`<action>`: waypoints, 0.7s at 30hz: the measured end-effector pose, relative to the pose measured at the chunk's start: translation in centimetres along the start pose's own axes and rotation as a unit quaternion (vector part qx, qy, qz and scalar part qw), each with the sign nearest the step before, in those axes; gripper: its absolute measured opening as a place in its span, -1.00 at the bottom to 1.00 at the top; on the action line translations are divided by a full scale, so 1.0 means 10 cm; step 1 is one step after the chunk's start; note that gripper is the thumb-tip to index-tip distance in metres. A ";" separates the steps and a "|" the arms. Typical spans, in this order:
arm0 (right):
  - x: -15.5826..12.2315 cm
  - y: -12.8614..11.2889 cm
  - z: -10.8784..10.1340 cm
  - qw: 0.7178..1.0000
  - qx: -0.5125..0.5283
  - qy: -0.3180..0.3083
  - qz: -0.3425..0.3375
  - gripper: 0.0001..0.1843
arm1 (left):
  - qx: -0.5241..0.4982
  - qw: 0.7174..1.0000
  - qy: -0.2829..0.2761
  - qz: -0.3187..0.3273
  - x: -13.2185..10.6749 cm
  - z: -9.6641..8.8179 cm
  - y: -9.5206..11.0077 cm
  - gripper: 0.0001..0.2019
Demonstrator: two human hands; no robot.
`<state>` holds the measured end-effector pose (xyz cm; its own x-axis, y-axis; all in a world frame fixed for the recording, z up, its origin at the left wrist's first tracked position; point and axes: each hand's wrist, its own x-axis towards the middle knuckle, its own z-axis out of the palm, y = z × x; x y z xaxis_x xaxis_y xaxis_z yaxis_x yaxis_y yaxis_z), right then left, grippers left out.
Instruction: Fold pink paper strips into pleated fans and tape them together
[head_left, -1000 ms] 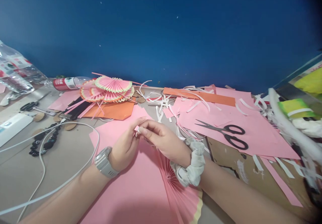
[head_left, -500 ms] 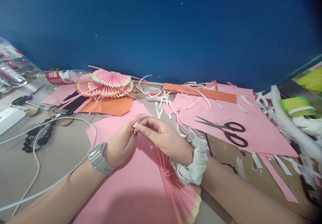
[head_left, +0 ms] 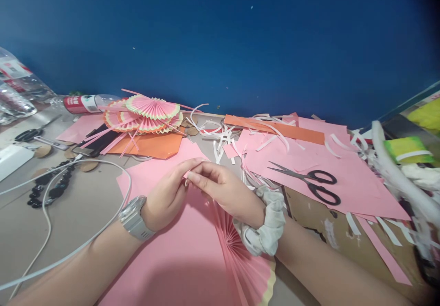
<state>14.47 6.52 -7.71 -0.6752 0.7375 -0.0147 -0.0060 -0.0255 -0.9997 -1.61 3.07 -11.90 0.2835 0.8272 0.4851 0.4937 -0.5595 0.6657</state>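
The red label on the bottle [head_left: 82, 104] is too small to read. Scissors [head_left: 309, 182] lie on pink paper to my right, a white cable [head_left: 85, 242] loops on my left, and finished fans [head_left: 147, 113] sit by the wall. My left hand [head_left: 165, 198] and right hand [head_left: 227, 191] pinch a tiny pale strip [head_left: 187, 176] between meeting fingertips, above the pink sheet [head_left: 172, 260]. A pleated fan [head_left: 240, 260] lies under my right wrist.

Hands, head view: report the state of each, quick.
Left hand: closed, pinching the small paper piece.
Right hand: closed, pinching the same small paper piece from the other side.
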 end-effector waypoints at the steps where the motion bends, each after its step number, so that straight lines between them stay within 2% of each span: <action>1: 0.00 0.00 0.00 1.000 -0.004 0.000 0.001 -0.77 | -0.003 1.000 -0.004 0.000 0.00 -0.01 0.02 -0.49; 6: -0.01 0.01 -0.02 1.000 -0.003 0.016 -0.002 -0.72 | -0.043 0.999 -0.025 -0.018 0.02 -0.07 0.12 -0.56; 12: -0.03 -0.03 0.02 0.998 0.058 0.014 -0.002 -0.55 | 0.019 0.999 0.008 -0.030 0.03 -0.11 0.15 -0.57; 17: -0.03 0.01 0.05 0.997 0.067 0.014 -0.024 -0.55 | 0.074 0.993 0.052 -0.074 0.06 -0.09 0.18 -0.69; 21: -0.02 -0.02 0.04 0.998 0.067 -0.012 0.007 -0.53 | 0.104 0.990 0.081 -0.056 0.06 -0.09 0.18 -0.67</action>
<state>14.34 6.07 -7.53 -0.6930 0.7205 -0.0260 -0.0938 -0.1259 -0.9876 -1.29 2.54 -9.86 0.0898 0.8554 0.5100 0.6774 -0.4279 0.5983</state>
